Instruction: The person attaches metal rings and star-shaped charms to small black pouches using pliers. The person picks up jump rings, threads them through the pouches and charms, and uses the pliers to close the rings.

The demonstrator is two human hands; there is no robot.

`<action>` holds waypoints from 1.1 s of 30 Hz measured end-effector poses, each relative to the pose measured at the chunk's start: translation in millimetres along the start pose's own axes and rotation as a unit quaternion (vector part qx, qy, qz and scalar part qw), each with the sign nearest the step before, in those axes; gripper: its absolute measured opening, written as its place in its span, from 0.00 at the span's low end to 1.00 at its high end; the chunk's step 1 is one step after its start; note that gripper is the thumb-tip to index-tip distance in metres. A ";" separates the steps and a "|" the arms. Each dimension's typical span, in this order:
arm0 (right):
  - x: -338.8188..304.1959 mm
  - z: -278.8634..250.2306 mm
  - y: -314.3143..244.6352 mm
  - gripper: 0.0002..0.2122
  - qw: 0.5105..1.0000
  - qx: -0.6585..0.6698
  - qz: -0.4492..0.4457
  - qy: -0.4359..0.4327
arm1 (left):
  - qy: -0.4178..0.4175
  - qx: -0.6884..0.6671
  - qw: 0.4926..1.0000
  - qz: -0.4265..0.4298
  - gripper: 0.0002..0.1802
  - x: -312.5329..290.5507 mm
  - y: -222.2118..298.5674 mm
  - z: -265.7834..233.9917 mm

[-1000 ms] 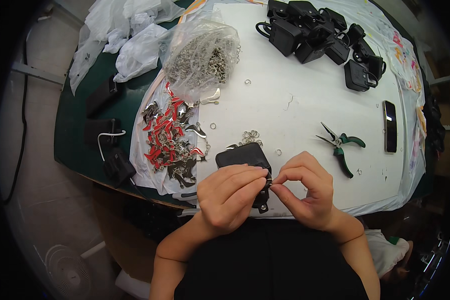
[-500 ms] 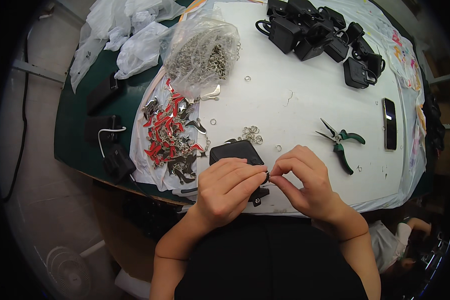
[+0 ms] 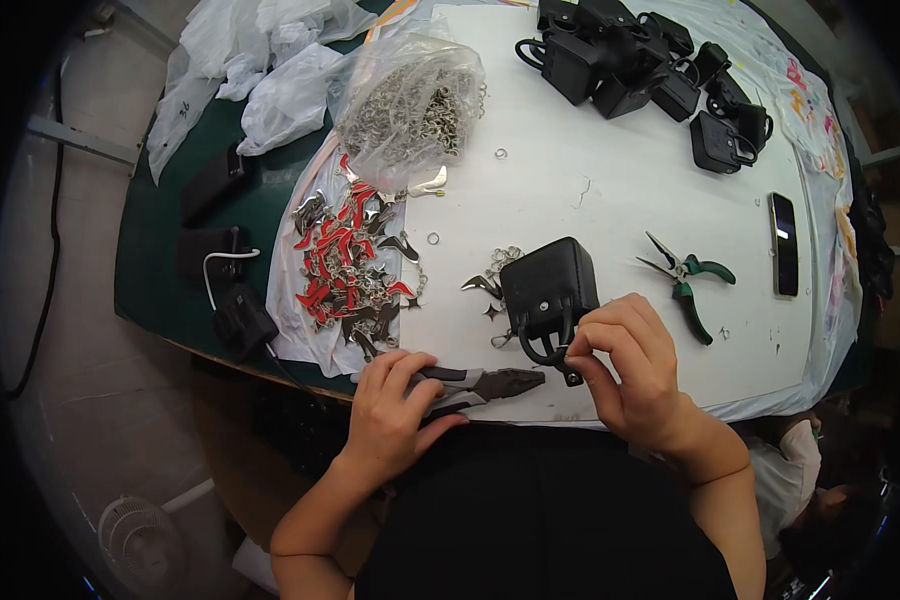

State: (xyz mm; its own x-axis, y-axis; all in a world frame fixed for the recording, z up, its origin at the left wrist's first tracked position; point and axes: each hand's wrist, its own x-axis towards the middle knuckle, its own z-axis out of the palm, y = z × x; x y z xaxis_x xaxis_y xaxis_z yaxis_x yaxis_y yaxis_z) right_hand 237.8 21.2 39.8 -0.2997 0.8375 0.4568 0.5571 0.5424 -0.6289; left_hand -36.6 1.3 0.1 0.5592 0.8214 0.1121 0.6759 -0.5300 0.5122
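Left hand (image 3: 395,405) clamped around the grey-handled pliers (image 3: 475,384) at the table's (image 3: 610,190) near edge, and just to the right, right hand (image 3: 635,370) pinching the strap ring of the small black bag (image 3: 550,285).

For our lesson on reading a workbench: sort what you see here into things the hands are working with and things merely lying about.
In hand:
- left hand grips black-handled pliers
- right hand holds small black pouch by its ring

Lying about:
- green-handled pliers
- phone
- bag of metal clasps
- red and silver charms
- pile of black pouches
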 end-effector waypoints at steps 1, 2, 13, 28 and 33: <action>1.2 -3.6 -1.2 0.12 1.000 -0.016 -0.011 -0.007 | 0.003 0.005 1.000 0.017 0.20 -2.9 -3.0 1.5; 2.0 -7.5 -2.9 0.12 1.000 -0.018 -0.012 -0.013 | 0.007 0.009 0.999 0.035 0.20 -3.7 -5.1 0.8; 5.4 -26.7 -12.5 0.11 0.996 -0.040 -0.057 -0.063 | 0.057 -0.062 0.996 -0.034 0.20 4.9 -4.3 -46.9; 10.6 -26.9 -12.4 0.09 0.988 -0.040 -0.116 -0.097 | -0.019 0.090 0.993 0.070 0.20 44.4 21.3 -82.6; 11.3 -28.0 -10.9 0.09 0.980 -0.054 -0.138 -0.136 | -0.041 0.121 0.987 0.093 0.20 53.0 27.8 -94.6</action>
State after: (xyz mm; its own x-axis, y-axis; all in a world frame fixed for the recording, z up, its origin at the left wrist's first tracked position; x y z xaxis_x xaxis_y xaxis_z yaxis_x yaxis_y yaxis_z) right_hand 250.1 22.9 69.5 -0.6377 0.6539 0.4072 0.4991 0.7534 -0.4282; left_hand -33.6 50.0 100.9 0.7153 0.6900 0.1110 0.6466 -0.7137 0.2694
